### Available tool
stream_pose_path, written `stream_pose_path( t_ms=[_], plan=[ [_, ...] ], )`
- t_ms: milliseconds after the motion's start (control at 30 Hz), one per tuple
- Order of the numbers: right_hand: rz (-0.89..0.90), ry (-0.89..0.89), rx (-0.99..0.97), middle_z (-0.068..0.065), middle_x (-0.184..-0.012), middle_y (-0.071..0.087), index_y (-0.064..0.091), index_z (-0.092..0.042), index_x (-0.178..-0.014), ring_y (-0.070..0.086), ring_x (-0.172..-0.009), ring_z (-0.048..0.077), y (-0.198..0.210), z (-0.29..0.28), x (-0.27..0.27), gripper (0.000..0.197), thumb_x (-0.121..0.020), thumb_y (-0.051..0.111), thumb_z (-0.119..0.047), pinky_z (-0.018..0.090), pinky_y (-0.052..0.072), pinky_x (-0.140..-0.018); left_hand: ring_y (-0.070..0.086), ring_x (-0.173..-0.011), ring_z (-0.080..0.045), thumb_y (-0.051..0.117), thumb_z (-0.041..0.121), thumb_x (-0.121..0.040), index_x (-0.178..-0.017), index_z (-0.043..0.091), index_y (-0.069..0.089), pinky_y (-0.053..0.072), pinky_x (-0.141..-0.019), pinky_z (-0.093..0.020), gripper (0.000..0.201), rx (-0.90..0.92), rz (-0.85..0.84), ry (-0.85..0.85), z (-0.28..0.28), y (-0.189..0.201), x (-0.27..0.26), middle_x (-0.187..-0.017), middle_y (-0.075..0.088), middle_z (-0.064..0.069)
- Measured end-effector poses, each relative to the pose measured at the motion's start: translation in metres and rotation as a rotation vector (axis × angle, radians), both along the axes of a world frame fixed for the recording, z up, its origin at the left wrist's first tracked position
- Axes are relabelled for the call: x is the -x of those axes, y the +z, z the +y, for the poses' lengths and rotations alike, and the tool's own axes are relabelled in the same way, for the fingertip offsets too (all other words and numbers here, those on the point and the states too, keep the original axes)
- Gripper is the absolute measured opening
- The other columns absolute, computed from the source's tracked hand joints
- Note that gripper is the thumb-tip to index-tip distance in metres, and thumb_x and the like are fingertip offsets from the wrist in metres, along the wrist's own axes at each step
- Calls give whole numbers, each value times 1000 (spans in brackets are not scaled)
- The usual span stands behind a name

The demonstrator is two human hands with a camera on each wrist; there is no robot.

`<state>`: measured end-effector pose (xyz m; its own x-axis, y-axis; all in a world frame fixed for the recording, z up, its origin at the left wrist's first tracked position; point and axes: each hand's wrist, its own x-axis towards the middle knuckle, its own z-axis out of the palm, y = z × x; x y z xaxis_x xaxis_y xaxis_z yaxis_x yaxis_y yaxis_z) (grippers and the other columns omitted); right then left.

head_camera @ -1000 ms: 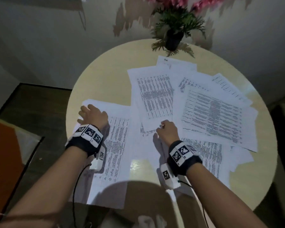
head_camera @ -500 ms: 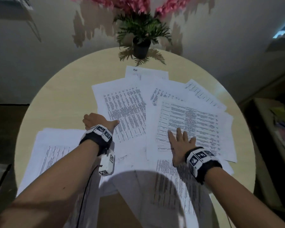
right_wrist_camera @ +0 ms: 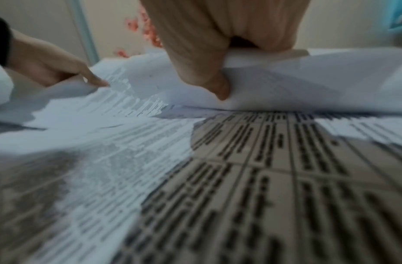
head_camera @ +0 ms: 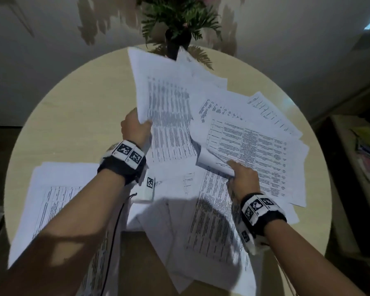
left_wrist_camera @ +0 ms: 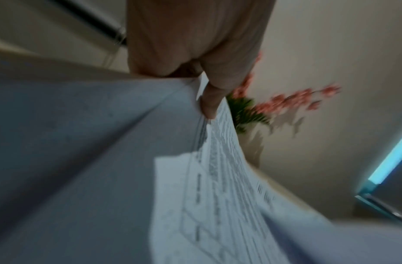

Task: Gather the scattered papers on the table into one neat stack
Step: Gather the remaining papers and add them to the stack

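Observation:
Several printed white papers lie spread over a round beige table. My left hand pinches the left edge of a tall table-printed sheet and holds it lifted and tilted; the left wrist view shows the thumb on that sheet. My right hand grips the near left corner of a sheet with boxed text, curling it up off the pile; the right wrist view shows that curled sheet under my thumb. Another group of papers lies flat at the near left.
A dark pot of green fronds and pink flowers stands at the table's far edge, just behind the lifted sheet. A shelf with coloured items is at the right. Bare table top shows at the far left.
My left hand went from resting on the tall sheet's edge to pinching and lifting it. My right hand went from lying flat on the boxed-text sheet to gripping its corner and raising it.

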<state>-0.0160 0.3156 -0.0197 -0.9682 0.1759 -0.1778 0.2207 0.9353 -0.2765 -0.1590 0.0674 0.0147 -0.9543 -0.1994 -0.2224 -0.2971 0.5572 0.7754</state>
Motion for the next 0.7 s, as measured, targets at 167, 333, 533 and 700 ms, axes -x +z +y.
stream_pose_path(
  t_ms=[167,333,533,700],
  plan=[
    [64,99,105,15,-103,73,71,-12,-104,70,-86,33,-4,5,-18,52,-60,64,15,37,52,-82,59,-108,-28,54,14,-89,-124,7,54,48,-84,-22,36,-61,328,-13,2,71,31,-122,62,-13],
    [31,583,-150,-8,-98,76,75,-30,-81,69,-97,25,-5,17,-42,62,-25,83,-4,58,49,-79,55,-108,-13,50,14,-91,-131,2,46,47,-87,-10,42,-335,566,163,-10,130,52,-118,56,-2],
    [-16,282,-134,-4,-153,21,42,-40,-129,12,-141,33,-11,7,-57,96,-53,75,9,54,2,-113,49,-129,-27,61,24,-81,-135,-2,40,43,-107,-40,64,-800,597,377,-37,146,41,-140,49,-14],
    [-149,-314,24,11,-156,15,22,-23,-144,18,-141,39,-6,26,-50,76,-79,63,-18,60,22,-112,57,-119,-27,63,22,-80,-128,9,45,44,-102,-48,53,-887,381,392,-51,119,30,-129,58,-10]
  ],
)
